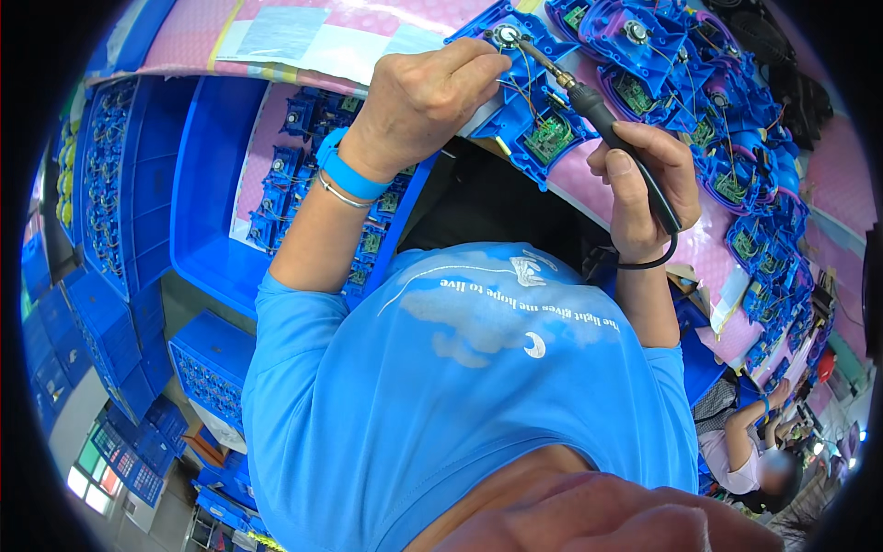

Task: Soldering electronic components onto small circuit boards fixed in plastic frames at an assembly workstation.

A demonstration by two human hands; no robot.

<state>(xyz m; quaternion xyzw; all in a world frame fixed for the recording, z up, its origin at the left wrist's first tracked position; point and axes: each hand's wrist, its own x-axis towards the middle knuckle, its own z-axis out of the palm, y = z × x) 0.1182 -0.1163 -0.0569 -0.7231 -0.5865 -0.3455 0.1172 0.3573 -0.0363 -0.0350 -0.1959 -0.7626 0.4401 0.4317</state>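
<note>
My left hand (425, 97) rests on a blue plastic housing (529, 101) with a green circuit board and thin wires, its fingers pinching something small by the round metal part near the housing's top. A blue wristband and a thin bracelet sit on that wrist. My right hand (644, 184) grips a black soldering iron (614, 129); the iron's metal tip touches the round metal part at the housing's top left. The housing lies on a pink-covered bench edge (589, 179).
Several more blue and purple housings with boards (727, 129) lie along the bench to the right. A blue crate (207, 184) holding several assembled parts stands at the left, with stacked blue crates (101, 184) beyond. Another person (754, 442) sits at lower right.
</note>
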